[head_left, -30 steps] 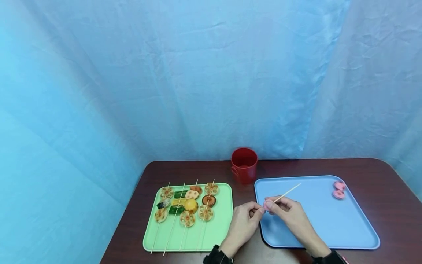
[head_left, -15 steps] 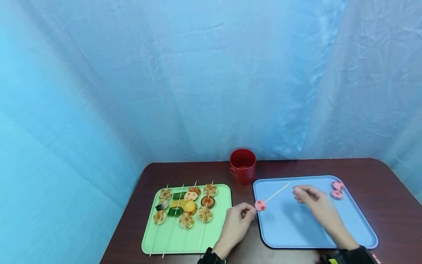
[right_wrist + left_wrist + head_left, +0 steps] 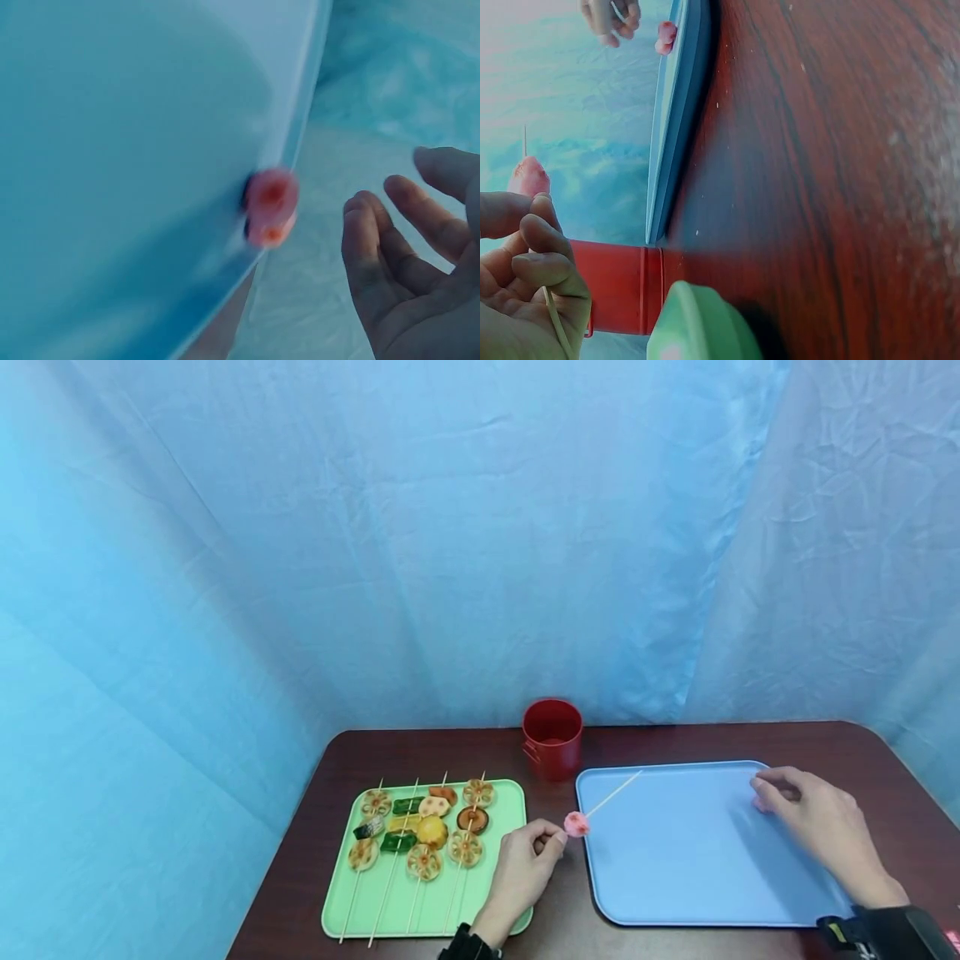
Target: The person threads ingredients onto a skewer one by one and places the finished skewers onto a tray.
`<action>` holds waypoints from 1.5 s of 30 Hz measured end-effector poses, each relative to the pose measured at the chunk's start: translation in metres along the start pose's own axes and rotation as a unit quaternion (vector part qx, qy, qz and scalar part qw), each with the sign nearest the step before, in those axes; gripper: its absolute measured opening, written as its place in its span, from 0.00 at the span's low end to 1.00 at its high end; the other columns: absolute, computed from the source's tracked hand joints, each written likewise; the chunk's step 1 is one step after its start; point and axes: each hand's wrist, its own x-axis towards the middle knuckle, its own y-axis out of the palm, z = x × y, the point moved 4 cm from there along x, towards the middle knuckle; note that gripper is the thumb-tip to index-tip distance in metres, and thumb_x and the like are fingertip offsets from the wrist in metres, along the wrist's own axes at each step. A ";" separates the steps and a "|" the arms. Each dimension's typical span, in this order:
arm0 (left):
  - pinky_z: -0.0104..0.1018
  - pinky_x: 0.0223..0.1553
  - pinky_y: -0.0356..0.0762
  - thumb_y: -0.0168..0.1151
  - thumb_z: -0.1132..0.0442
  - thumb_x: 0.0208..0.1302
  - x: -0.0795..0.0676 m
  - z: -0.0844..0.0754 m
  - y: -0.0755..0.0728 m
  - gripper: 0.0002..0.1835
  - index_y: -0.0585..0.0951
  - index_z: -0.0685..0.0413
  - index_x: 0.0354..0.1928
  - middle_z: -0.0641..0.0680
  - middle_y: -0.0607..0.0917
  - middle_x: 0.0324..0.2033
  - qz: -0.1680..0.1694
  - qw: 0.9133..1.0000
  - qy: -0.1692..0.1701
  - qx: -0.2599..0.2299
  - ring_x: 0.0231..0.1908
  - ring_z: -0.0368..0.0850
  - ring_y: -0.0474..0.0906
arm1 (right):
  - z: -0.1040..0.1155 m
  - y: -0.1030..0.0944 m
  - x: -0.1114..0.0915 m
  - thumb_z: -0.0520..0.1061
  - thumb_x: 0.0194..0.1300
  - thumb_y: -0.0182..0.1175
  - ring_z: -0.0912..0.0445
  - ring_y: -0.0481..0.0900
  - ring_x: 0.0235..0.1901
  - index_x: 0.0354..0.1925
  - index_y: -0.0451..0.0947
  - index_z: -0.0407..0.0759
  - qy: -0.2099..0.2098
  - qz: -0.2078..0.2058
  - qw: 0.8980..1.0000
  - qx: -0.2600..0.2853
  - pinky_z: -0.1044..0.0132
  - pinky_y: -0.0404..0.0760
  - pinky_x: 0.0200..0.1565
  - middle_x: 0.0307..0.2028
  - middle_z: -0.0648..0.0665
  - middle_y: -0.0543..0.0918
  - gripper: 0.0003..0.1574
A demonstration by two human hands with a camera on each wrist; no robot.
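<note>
My left hand (image 3: 521, 872) pinches a thin wooden skewer (image 3: 615, 795) between the two trays. One pink, flower-like food piece (image 3: 577, 824) is threaded on it, close beside the fingertips. In the left wrist view the skewer's lower end lies against the palm. Over the far right corner of the blue tray (image 3: 675, 868) hovers my right hand (image 3: 821, 831), its fingers loosely bent. Two more pink food pieces (image 3: 271, 199) lie touching each other there, mostly covered by that hand in the head view. The right wrist view shows a gap between them and the fingers.
A green tray (image 3: 333, 902) on the left bears several finished skewers with lotus root slices (image 3: 423, 862), a mushroom slice (image 3: 472, 820) and other pieces. Behind the trays stands a red mug (image 3: 552, 760). A blue curtain (image 3: 480, 543) hangs beyond the dark wooden table (image 3: 570, 918).
My right hand has let go of the pink piece on the skewer and moved right to the tray's far corner. My left hand has shifted slightly left with the skewer.
</note>
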 end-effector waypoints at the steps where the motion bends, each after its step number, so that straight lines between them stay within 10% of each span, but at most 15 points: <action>1: 0.24 0.19 0.65 0.62 0.58 0.63 0.000 0.001 0.000 0.09 0.85 0.54 0.29 0.39 0.75 0.17 0.000 1.000 -0.001 0.002 0.17 0.30 0.67 | -0.003 0.000 0.001 0.60 0.67 0.56 0.42 0.80 0.34 0.48 0.80 0.35 -0.006 -0.003 1.000 -0.009 0.48 0.70 0.30 0.34 0.38 0.85 0.30; 13: 0.25 0.21 0.66 0.61 0.58 0.64 0.002 0.002 -0.001 0.09 0.85 0.54 0.30 0.40 0.77 0.18 0.010 1.000 -0.001 0.001 0.18 0.31 0.69 | -0.018 0.006 0.009 0.44 0.58 0.65 0.44 0.77 0.26 0.42 0.78 0.25 -0.036 0.028 0.996 -0.078 0.44 0.72 0.27 0.31 0.31 0.82 0.22; 33: 0.25 0.20 0.67 0.61 0.58 0.64 0.001 0.001 0.000 0.09 0.85 0.54 0.31 0.39 0.76 0.17 0.016 1.000 -0.010 0.012 0.18 0.30 0.68 | -0.021 0.017 0.009 0.49 0.62 0.64 0.45 0.70 0.31 0.48 0.68 0.25 0.029 0.146 0.987 -0.064 0.48 0.74 0.31 0.32 0.36 0.74 0.30; 45: 0.25 0.20 0.67 0.61 0.58 0.64 0.000 0.003 0.000 0.09 0.85 0.53 0.31 0.39 0.76 0.18 0.015 0.999 -0.027 0.007 0.18 0.31 0.68 | -0.002 0.014 0.001 0.45 0.55 0.68 0.47 0.79 0.30 0.39 0.80 0.30 -0.047 0.083 0.995 -0.039 0.47 0.79 0.31 0.33 0.37 0.82 0.20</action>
